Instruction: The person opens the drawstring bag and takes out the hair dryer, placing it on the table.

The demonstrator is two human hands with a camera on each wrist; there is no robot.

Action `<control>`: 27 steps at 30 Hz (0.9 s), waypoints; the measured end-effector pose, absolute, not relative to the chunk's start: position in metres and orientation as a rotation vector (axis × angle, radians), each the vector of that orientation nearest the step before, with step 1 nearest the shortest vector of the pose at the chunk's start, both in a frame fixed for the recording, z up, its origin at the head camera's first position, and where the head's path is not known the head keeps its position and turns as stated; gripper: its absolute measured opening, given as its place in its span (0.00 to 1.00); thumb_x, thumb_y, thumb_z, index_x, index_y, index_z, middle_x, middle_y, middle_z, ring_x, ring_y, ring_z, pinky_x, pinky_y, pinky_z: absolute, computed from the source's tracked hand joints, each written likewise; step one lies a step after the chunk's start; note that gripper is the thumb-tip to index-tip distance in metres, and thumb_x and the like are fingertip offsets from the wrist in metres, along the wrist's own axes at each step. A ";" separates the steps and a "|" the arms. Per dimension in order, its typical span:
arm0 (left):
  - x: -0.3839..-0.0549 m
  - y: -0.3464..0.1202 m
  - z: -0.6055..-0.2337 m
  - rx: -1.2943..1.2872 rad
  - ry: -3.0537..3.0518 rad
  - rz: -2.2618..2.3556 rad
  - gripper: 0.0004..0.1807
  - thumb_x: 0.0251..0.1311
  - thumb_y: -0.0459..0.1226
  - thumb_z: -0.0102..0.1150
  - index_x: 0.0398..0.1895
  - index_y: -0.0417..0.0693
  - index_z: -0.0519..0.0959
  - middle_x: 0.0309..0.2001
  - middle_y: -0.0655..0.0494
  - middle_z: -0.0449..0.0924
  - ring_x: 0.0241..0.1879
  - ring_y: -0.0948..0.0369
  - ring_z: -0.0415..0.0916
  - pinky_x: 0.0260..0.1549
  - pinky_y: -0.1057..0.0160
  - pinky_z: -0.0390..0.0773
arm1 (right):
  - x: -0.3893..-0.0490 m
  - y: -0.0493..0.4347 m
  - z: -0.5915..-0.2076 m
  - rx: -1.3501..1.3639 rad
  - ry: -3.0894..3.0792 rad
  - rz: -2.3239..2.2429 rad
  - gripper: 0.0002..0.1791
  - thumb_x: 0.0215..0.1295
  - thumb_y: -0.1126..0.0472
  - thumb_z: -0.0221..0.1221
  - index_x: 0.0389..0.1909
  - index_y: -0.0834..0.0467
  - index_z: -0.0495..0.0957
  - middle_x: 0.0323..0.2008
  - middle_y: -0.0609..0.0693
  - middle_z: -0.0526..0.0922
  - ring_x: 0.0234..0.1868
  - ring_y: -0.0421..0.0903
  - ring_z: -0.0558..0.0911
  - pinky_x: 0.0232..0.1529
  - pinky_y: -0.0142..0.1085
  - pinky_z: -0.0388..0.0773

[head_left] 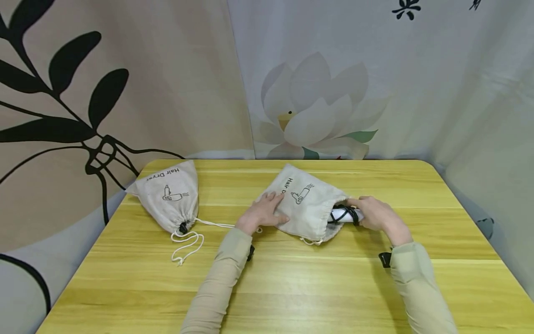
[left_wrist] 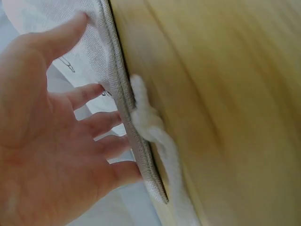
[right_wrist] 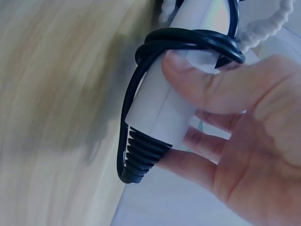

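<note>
A pale drawstring bag (head_left: 306,199) printed with a hair dryer drawing lies in mid-table, its mouth towards the right. My left hand (head_left: 264,211) rests on the bag's closed end; in the left wrist view its spread fingers (left_wrist: 101,123) reach to the seam. Out of the mouth sticks the white handle of a hair dryer (head_left: 344,215), wound with black cord (right_wrist: 188,40). My right hand (head_left: 375,214) grips this handle, thumb on one side and fingers on the other, near the ribbed black cord sleeve (right_wrist: 143,153). The bag hides the rest of the dryer.
A second hair dryer bag (head_left: 171,195), drawn together at its neck with a black toggle (head_left: 182,227), lies on the left of the wooden table (head_left: 300,287). Its white cord (head_left: 187,246) trails over the tabletop. Printed curtains (head_left: 175,83) hang behind.
</note>
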State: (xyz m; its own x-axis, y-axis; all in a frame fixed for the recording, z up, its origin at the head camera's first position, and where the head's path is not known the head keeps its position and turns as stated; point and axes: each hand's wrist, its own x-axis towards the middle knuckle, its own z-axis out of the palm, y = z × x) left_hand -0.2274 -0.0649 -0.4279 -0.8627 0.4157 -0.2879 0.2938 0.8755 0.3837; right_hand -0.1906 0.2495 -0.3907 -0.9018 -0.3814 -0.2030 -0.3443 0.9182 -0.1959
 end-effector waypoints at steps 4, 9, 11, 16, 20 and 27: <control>-0.229 -0.071 -0.429 0.539 2.690 0.450 0.47 0.56 0.61 0.56 0.75 0.56 0.49 0.76 0.48 0.41 0.76 0.46 0.37 0.69 0.35 0.44 | -0.190 0.250 -0.392 -0.534 2.844 -0.247 0.34 0.50 0.72 0.65 0.62 0.56 0.70 0.52 0.67 0.76 0.46 0.63 0.79 0.32 0.52 0.79; -0.233 -0.076 -0.427 0.546 2.675 0.445 0.49 0.54 0.60 0.59 0.75 0.57 0.49 0.76 0.48 0.40 0.76 0.47 0.37 0.69 0.36 0.43 | -0.190 0.250 -0.393 -0.554 2.845 -0.272 0.32 0.48 0.73 0.66 0.58 0.56 0.73 0.49 0.66 0.78 0.45 0.63 0.79 0.35 0.55 0.80; -0.234 -0.077 -0.427 0.544 2.668 0.447 0.50 0.53 0.59 0.60 0.75 0.57 0.49 0.76 0.48 0.40 0.76 0.47 0.36 0.69 0.37 0.43 | -0.191 0.250 -0.393 -0.564 2.835 -0.286 0.30 0.48 0.73 0.66 0.56 0.56 0.74 0.48 0.65 0.78 0.45 0.62 0.79 0.36 0.55 0.80; -0.236 -0.078 -0.427 0.549 2.672 0.420 0.49 0.54 0.57 0.61 0.75 0.55 0.49 0.76 0.46 0.39 0.76 0.45 0.36 0.69 0.35 0.41 | -0.190 0.245 -0.393 -0.547 2.768 -0.330 0.30 0.49 0.74 0.60 0.57 0.58 0.72 0.51 0.68 0.76 0.50 0.65 0.77 0.48 0.57 0.77; -0.232 -0.073 -0.424 0.546 2.689 0.351 0.46 0.57 0.56 0.58 0.75 0.54 0.50 0.76 0.43 0.40 0.75 0.41 0.37 0.68 0.34 0.42 | -0.188 0.239 -0.391 -0.470 2.703 -0.320 0.36 0.50 0.69 0.59 0.64 0.58 0.65 0.57 0.70 0.70 0.55 0.67 0.74 0.51 0.60 0.74; -0.215 -0.054 -0.413 0.492 2.634 0.404 0.41 0.61 0.53 0.56 0.74 0.53 0.52 0.76 0.42 0.42 0.74 0.40 0.39 0.66 0.32 0.48 | -0.187 0.230 -0.393 -0.433 2.767 -0.199 0.37 0.58 0.52 0.63 0.67 0.58 0.63 0.59 0.71 0.69 0.57 0.70 0.71 0.51 0.65 0.70</control>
State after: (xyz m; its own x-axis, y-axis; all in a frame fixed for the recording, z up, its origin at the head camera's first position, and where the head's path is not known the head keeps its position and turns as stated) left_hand -0.2146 -0.0539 -0.4135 -0.8453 0.3991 -0.3553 0.2741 0.8947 0.3528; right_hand -0.1868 0.2295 -0.3925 -0.8984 -0.3186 -0.3021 -0.2720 0.9440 -0.1866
